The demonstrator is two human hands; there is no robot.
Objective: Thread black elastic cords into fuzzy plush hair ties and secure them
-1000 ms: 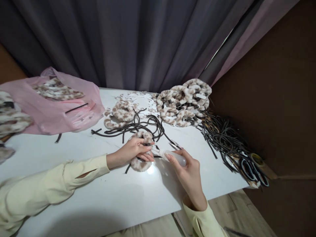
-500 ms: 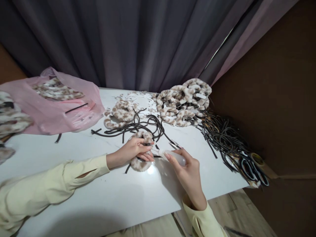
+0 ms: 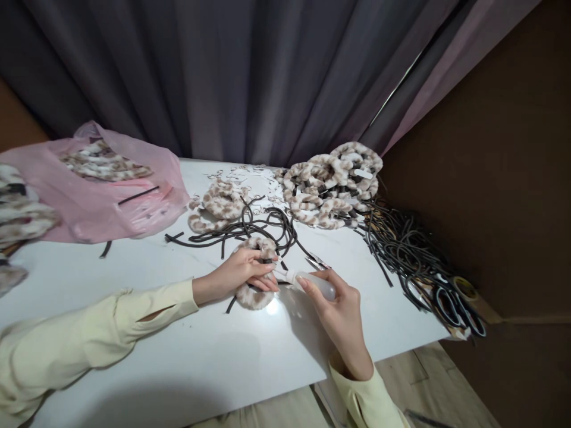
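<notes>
My left hand (image 3: 243, 270) is closed on a fluffy white-and-brown ring (image 3: 255, 297) just above the white table (image 3: 200, 351). Between its fingers a dark part of the ring shows. A translucent squeeze bottle (image 3: 323, 286) lies in the grip of my right hand (image 3: 339, 309), its narrow tip pointing left at the ring, close to my left fingertips. Whether the tip touches the ring is too small to tell. Behind the ring lie loose black cords (image 3: 254, 229), and small scissors (image 3: 317, 261) rest beyond the bottle.
A pink plastic bag (image 3: 165, 172) with fluffy pieces lies at the left. Fluffy rings (image 3: 330, 178) are piled at the back right, beside a heap of black cords (image 3: 405, 244). Large scissors (image 3: 446, 303) and a tape roll (image 3: 464, 288) sit at the right edge.
</notes>
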